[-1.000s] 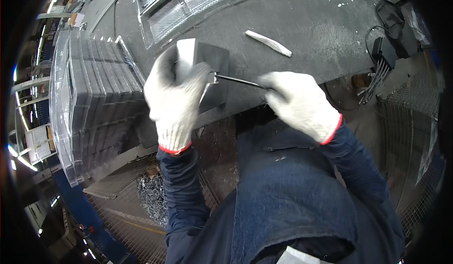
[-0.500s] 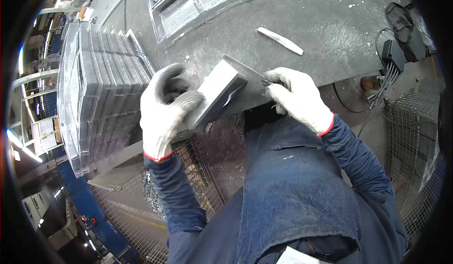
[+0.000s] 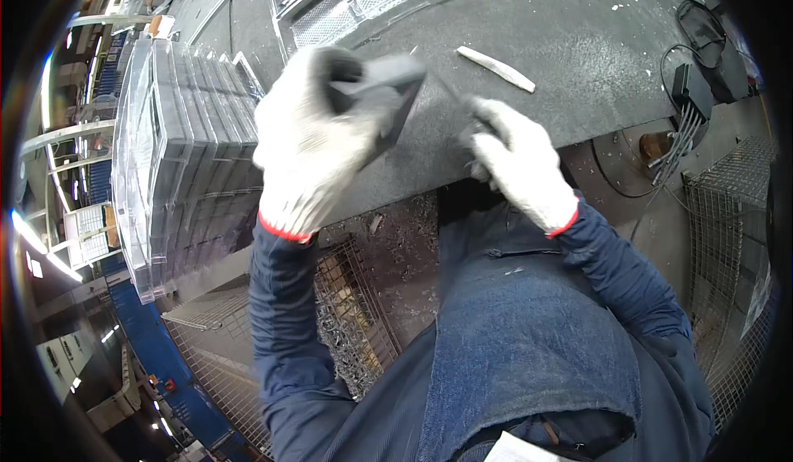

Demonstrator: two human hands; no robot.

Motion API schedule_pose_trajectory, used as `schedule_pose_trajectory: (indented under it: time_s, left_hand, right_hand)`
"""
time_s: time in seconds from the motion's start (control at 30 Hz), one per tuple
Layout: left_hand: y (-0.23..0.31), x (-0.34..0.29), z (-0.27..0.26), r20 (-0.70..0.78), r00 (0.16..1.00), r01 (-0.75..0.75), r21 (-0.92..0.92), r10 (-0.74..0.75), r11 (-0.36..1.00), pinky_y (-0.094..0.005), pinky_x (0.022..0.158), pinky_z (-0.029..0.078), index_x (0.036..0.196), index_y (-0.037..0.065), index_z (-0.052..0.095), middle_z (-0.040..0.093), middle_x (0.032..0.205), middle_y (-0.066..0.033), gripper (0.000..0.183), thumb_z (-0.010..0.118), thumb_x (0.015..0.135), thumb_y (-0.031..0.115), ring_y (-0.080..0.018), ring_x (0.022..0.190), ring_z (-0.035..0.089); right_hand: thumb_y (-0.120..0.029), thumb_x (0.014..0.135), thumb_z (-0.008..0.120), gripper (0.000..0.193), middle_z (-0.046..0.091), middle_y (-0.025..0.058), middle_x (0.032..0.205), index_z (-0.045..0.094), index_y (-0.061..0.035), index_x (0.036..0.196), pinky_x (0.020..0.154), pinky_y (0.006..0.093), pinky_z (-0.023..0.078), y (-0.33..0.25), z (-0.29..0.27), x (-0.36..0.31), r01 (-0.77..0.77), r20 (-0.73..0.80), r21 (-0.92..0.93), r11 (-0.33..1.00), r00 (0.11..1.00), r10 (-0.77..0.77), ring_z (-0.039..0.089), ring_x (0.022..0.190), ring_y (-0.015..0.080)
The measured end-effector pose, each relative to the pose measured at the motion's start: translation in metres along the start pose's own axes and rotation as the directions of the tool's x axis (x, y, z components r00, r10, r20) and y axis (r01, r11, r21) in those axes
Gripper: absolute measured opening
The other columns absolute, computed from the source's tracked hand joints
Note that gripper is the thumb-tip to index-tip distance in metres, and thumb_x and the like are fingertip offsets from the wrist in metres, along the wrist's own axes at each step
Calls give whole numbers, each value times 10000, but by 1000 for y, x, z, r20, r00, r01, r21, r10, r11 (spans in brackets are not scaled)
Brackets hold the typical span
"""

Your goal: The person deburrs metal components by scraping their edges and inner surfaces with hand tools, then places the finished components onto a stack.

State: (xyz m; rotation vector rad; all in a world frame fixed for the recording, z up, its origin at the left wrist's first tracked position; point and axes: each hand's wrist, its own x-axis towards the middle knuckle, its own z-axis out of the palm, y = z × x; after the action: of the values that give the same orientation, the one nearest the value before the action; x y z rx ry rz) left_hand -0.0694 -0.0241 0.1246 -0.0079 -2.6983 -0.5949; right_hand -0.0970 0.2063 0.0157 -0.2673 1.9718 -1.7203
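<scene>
Grey block (image 3: 405, 90) in left grip (image 3: 307, 121)

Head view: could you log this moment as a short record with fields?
Left hand: gripping a grey box over the bench
Right hand: holding a thin tool that points up and left
Contact: blur hides whether tool and box touch
Beyond the hands: white strip lying on the bench; mesh frame farther back
Left of the left hand: stack of grey panels
Wear: white gloves with red edges, denim apron
</scene>
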Motion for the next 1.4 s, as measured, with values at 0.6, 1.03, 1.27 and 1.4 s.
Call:
schedule_pose_trajectory:
  time_s: [0.6,1.03,1.27,1.4]
  left_hand:
    - [-12,-85,59,-73,883,421,-315,-464,850,-367,851,602,1248,-32,683,778,1051,-157,474,890,845,107,-212,949,749]
    - [-18,-93,66,-48,855,467,-360,-516,808,-364,896,592,1321,-43,649,757,1122,-152,581,937,844,122,-203,1001,723]
    - [-20,-85,70,-130,893,371,-334,-432,867,-349,816,611,1214,-27,685,783,996,-135,434,881,843,86,-192,893,759]
    - [-20,-90,69,-98,887,394,-344,-451,852,-345,877,592,1284,-46,655,757,1096,-136,536,934,854,111,-190,976,724]
  right_hand:
    - [-85,898,771,479,596,51,816,720,-157,1369,604,358,547,18,-26,-18,531,178,-708,466,773,-610,657,677,218]
    - [-171,1036,597,364,670,108,969,636,-67,1383,645,413,606,-14,-5,-5,498,391,-795,347,857,-336,754,788,280]
    - [-177,1032,614,318,672,98,925,644,-30,1312,644,422,615,-16,5,23,527,381,-799,290,816,-434,762,788,262]
    - [-164,1016,623,333,680,102,944,626,-27,1320,612,402,625,-23,8,9,527,399,-796,298,827,-396,765,741,260]
